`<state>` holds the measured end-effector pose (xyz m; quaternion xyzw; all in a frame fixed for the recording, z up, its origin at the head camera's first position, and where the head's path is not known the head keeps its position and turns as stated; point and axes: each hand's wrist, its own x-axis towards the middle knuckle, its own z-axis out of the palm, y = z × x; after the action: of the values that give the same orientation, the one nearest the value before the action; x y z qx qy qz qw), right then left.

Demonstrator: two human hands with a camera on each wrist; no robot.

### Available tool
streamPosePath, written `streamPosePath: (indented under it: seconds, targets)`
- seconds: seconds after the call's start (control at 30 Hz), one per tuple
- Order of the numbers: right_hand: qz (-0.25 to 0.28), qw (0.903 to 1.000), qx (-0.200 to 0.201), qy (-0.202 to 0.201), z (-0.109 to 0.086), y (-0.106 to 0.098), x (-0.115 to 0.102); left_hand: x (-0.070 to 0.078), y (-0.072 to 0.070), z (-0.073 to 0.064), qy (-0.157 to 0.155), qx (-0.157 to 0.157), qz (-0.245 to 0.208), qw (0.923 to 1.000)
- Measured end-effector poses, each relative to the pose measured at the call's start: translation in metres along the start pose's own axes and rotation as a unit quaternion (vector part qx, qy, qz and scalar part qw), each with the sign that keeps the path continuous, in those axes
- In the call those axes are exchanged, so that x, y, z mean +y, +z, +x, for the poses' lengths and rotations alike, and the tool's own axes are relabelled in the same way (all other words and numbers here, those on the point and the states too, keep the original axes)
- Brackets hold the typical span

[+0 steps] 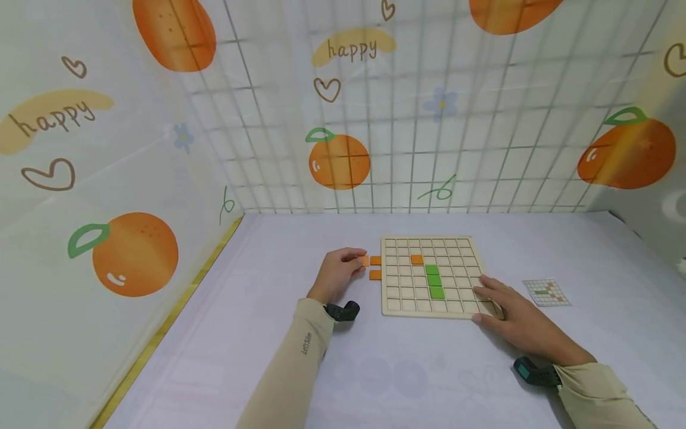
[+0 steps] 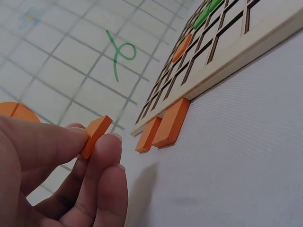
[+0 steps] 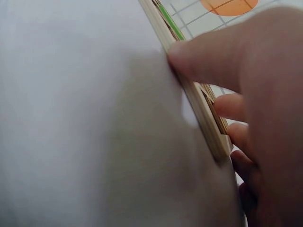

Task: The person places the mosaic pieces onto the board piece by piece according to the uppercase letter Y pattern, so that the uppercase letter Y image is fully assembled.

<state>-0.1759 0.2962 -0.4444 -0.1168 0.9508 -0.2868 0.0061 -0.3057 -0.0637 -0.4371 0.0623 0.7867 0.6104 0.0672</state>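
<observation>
Between thumb and fingers my left hand pinches an orange tile, just left of the board. Two more orange tiles lie on the table against the left edge of the wooden grid board. One orange tile sits in a cell of the grid, and a column of green tiles runs below and right of it. My right hand rests at the board's near right corner, its fingers extended over the right side. Its thumb touches the front edge.
To the right of the board a small printed card lies flat, showing a grid with coloured cells. The white tabletop meets a patterned curtain at the back and left, with a yellow strip along the left edge.
</observation>
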Motion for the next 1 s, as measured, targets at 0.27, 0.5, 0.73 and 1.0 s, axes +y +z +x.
streamPosePath:
  seconds: [0.27, 0.5, 0.73, 1.0]
  targets:
    - [0.0, 1.0, 0.0, -0.001, -0.001, 0.0, 0.001, -0.002, 0.001, 0.007, -0.001, -0.008, -0.003, 1.0]
    - [-0.003, 1.0, -0.002, 0.006, 0.0, 0.0, 0.0, 0.0, 0.005, 0.015, -0.007, -0.02, 0.03, 0.9993]
    - [-0.004, 1.0, 0.0, 0.004, -0.001, 0.0, -0.001, 0.007, 0.014, 0.021, -0.022, -0.032, 0.028, 0.9989]
    - [-0.005, 1.0, 0.0, 0.002, 0.0, 0.0, -0.001, 0.008, 0.024, 0.03, -0.022, -0.041, 0.051, 0.9976]
